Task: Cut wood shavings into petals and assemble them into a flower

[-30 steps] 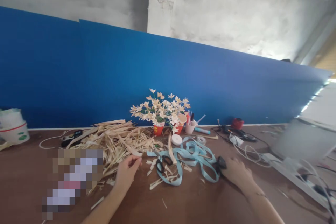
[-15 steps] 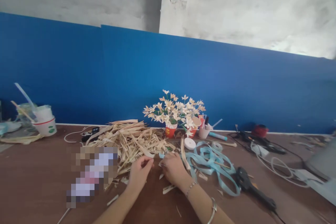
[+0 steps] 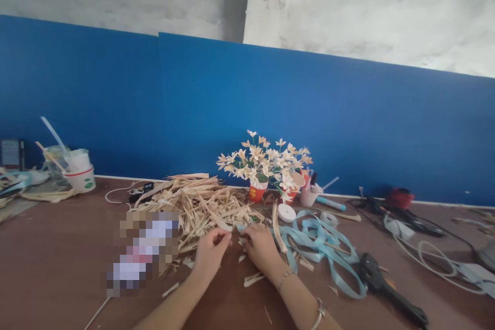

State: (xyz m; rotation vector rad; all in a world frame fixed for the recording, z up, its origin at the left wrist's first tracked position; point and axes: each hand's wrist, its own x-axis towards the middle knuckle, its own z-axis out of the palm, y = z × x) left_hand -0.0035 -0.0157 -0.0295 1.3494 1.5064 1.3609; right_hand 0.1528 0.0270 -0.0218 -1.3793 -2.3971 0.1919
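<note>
On my feed, left hand fingertips pinched together; right hand, I cannot tell; dried strips lie beyond left fingers.

The left hand and right hand meet over the brown surface, fingers bent, near but apart; whether either pinches something is too small to tell. 2 bracelets circle the right arm. Beyond the left hand spreads a heap of dry husk strips. Loose light-blue ribbon curls beside the right arm (a black glue gun lies by it). Behind, artificial flowers stand before a blue partition.
</note>
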